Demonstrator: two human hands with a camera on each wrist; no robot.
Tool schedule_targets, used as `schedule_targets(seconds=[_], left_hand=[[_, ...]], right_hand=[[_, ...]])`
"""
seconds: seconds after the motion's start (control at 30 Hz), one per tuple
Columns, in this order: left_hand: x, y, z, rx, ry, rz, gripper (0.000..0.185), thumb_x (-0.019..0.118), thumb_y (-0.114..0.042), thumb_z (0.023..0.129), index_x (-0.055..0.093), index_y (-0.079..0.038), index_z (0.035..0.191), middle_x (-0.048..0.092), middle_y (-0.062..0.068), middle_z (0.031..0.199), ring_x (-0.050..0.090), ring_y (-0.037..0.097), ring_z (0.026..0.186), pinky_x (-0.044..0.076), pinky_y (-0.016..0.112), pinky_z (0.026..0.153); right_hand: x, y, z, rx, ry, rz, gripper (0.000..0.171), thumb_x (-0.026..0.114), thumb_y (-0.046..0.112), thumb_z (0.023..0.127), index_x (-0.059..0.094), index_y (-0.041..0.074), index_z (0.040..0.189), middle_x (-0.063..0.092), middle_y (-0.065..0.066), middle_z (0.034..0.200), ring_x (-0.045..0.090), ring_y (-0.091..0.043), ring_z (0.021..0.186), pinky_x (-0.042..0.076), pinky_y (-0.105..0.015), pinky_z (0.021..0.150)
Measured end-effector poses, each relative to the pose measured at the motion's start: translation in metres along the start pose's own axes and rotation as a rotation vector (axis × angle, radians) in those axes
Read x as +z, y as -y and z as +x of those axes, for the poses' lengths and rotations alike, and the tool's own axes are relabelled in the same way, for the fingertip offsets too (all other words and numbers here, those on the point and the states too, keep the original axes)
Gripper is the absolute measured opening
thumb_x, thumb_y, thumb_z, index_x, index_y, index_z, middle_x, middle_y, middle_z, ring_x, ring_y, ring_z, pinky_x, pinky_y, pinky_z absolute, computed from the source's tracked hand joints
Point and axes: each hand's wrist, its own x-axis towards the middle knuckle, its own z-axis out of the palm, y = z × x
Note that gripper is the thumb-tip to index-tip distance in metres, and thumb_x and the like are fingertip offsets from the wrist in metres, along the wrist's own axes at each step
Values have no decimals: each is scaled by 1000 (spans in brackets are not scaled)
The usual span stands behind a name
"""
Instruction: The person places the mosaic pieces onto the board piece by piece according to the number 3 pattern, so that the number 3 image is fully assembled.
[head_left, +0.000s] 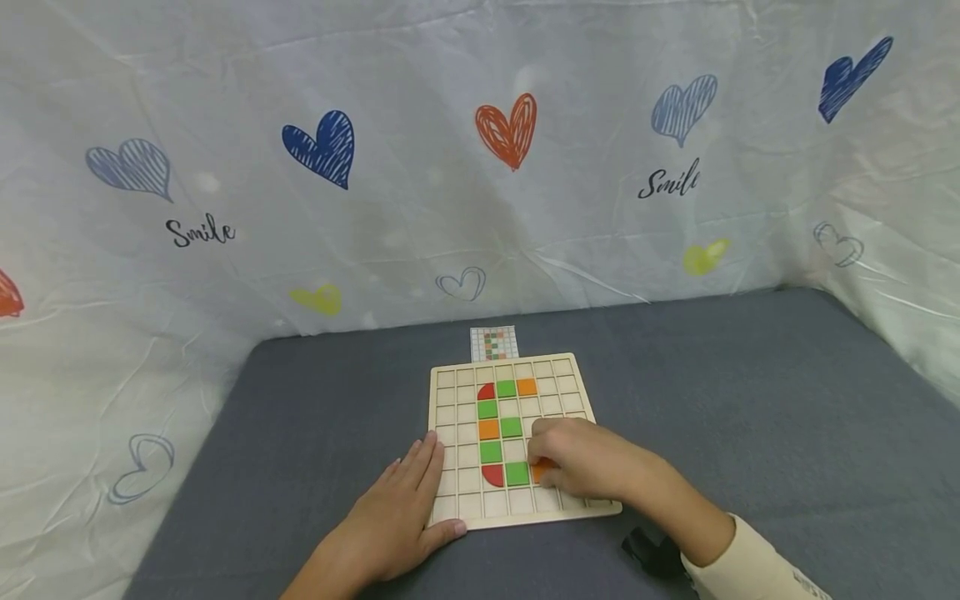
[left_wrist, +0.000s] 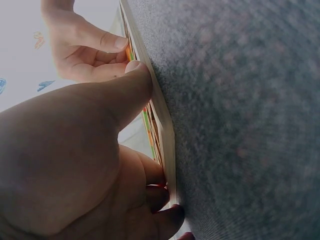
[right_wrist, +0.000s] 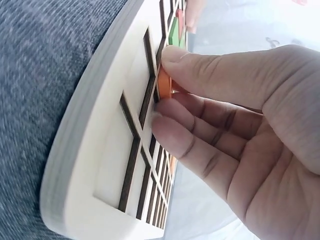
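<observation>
A wooden grid board [head_left: 551,367] lies on the dark cloth, with red, green and orange tiles set in several of its cells. My left hand [head_left: 397,512] rests along the board's left edge, fingers extended and thumb at the near edge. Over the lower right part of the board, my right hand [head_left: 588,458] pinches an orange tile [right_wrist: 164,84] between thumb and fingers, at a cell beside a green tile [head_left: 517,473]. The head view shows only part of that orange tile. A red quarter-round tile [head_left: 492,475] sits left of the green one.
A small printed pattern card [head_left: 494,342] lies against the board's far edge. Dark grey cloth [head_left: 727,392] covers the table. Behind it hangs a pale curtain [head_left: 420,208] printed with hearts. A black object [head_left: 651,552] is by the right sleeve.
</observation>
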Motion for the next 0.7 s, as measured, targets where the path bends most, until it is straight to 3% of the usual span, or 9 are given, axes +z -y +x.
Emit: schedule_targets(seconds=[0.3, 0.53, 0.7], left_hand=[[-1, 0, 0, 10, -17, 4, 88, 34, -66, 86, 15, -2, 144, 8, 14, 149, 11, 29, 134, 23, 48, 103], [0, 0, 0, 13, -23, 14, 88, 35, -65, 86, 15, -2, 144, 8, 14, 149, 11, 29, 134, 23, 47, 103], [2, 0, 0, 12, -27, 14, 88, 35, -65, 86, 16, -2, 144, 9, 14, 149, 11, 29, 134, 23, 47, 103]], right_hand=[[0, 2, 0, 47, -1, -29, 17, 69, 10, 76, 57, 19, 68, 40, 8, 64, 34, -7, 58, 30, -20, 50], [-3, 0, -3, 84, 14, 3, 19, 71, 11, 75, 57, 21, 67, 43, 10, 66, 38, -7, 59, 35, -20, 51], [0, 4, -1, 59, 16, -34, 15, 69, 10, 77, 58, 20, 72, 40, 11, 66, 38, -7, 59, 34, -20, 53]])
